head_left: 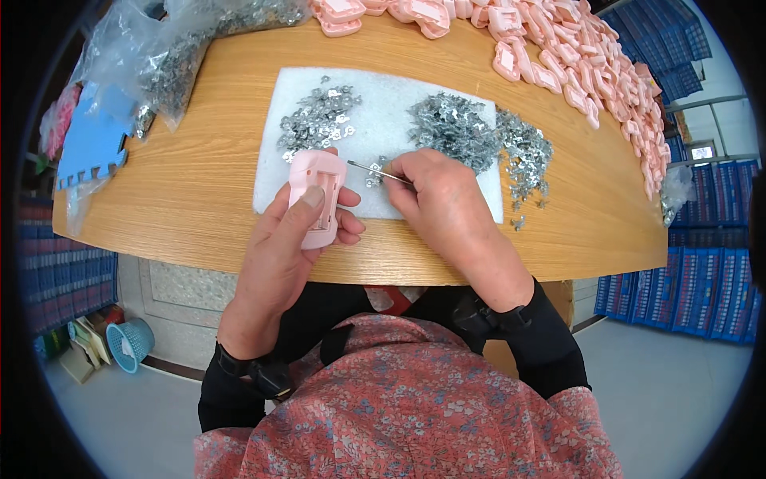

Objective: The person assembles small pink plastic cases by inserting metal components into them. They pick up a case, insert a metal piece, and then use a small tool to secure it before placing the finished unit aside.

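My left hand (285,231) is closed around a pink plastic housing (325,185), its thumb lying over the recessed compartment in the upper face. Between the fingers of my right hand (437,194) is a thin metal screwdriver (371,169), its tip pointing left, close to the housing's right edge but apart from it. A white foam sheet (381,108) lies beneath both hands. On it rest a left heap of small metal pieces (321,116) and a denser right heap of metal clips (453,132). A few more pieces lie beside the screwdriver, partly hidden by my right hand.
More metal pieces (523,156) spill off the foam's right edge onto the wooden table (215,160). Many pink housings (558,56) are piled along the far right. Clear plastic bags (171,68) and a blue foam mat (94,140) sit at the left. Blue racks (694,291) stand beyond.
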A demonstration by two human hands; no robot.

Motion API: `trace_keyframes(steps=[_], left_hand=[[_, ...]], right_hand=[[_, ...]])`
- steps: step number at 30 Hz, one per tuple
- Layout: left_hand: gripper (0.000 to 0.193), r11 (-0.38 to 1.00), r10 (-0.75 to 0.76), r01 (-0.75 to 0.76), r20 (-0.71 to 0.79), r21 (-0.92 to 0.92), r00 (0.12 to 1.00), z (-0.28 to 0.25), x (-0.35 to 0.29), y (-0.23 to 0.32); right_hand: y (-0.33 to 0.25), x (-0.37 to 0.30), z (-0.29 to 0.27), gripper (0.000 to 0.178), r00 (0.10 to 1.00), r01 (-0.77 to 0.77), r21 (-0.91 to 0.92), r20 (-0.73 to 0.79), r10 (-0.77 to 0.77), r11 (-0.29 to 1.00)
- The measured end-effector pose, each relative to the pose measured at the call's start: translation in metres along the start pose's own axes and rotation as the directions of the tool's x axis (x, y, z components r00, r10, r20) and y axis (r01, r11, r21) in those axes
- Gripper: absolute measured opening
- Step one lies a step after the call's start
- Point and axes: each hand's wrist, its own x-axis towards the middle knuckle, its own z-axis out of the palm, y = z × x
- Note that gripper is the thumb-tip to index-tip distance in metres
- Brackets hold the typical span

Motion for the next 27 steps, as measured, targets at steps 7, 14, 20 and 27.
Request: trace_keyframes(steps=[7, 14, 20, 27], left_hand=[[0.053, 0.999, 0.033, -0.032, -0.034, 0.035, 0.999, -0.001, 0.0, -0.007], [0.054, 0.995, 0.041, -0.037, -0.049, 0.088, 0.998, 0.013, 0.002, -0.009], [0.052, 0.98, 0.08, -0.045, -0.175, 0.196, 0.981, 0.028, -0.003, -0.011], [0.066, 0.946, 0.083, -0.069, -0.031, 0.318, 0.996, 0.066, 0.001, -0.027]], right_hand=[[0.045, -0.036, -0.06, 0.006, 0.92, -0.244, 0.274, -0.237, 0.311, 0.93], [0.169, -0.115, -0.13, 0.016, 0.613, -0.674, 0.186, -0.399, 0.682, 0.715], [0.214, -0.152, -0.141, 0.028, 0.636, -0.695, 0.194, -0.283, 0.718, 0.692], [0.207, -0.17, -0.126, 0.027, 0.849, -0.442, -0.29, -0.44, 0.292, 0.849]])
